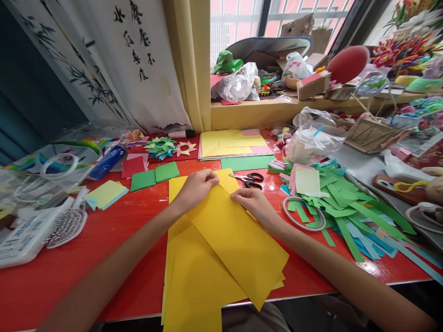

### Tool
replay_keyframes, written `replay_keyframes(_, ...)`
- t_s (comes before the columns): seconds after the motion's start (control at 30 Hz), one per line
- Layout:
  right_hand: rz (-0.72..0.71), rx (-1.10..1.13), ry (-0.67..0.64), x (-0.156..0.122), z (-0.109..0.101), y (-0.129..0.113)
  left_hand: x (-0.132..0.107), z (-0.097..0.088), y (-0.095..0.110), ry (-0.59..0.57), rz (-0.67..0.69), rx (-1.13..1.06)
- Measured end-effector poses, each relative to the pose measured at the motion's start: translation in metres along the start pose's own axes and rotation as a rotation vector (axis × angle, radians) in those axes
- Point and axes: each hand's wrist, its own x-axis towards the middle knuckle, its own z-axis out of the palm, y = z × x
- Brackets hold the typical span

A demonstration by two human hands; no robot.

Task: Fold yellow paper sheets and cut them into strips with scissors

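Both my hands pinch the far edge of a yellow paper sheet (pixel 238 235), which lies slanted over more yellow sheets (pixel 194 281). My left hand (pixel 199 186) is closed at the sheet's far left corner, with the thumb and fingertips together. My right hand (pixel 254 205) grips the sheet's upper right edge a little nearer to me. Just beyond that hand lie black-handled scissors (pixel 251 180), blades pointing left and partly over the yellow stack. The near corners of the sheets reach past the table's front edge.
Green and blue paper strips (pixel 346 198) are heaped at the right, with a tape ring (pixel 304 213) beside them. Green paper squares (pixel 155 176) and a yellow-and-blue pile (pixel 106 194) lie left. A hairbrush (pixel 67 226) is at far left. Light yellow sheets (pixel 231 143) lie at the back.
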Motion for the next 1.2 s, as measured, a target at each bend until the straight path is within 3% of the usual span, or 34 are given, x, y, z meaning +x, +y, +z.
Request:
replay_keyframes(0.23,-0.015,-0.013,-0.015,0.001,-0.003,-0.003,0.004,-0.011,-0.003,0.050,0.027,0.051)
replay_keyframes(0.57,-0.005,-0.113,0.009,0.005,-0.009,0.001,0.019,-0.043,-0.026,0.257,0.017,0.211)
replay_keyframes(0.83,-0.096,-0.120,0.012,0.011,-0.013,0.002,0.026,-0.070,-0.042,0.400,-0.006,0.291)
replay_keyframes(1.1,-0.014,0.052,-0.006,0.012,-0.011,-0.005,0.021,-0.087,-0.029,0.502,0.064,0.414)
replay_keyframes(1.2,-0.012,0.072,-0.002,0.012,-0.012,-0.007,0.017,-0.092,-0.020,0.577,0.169,0.490)
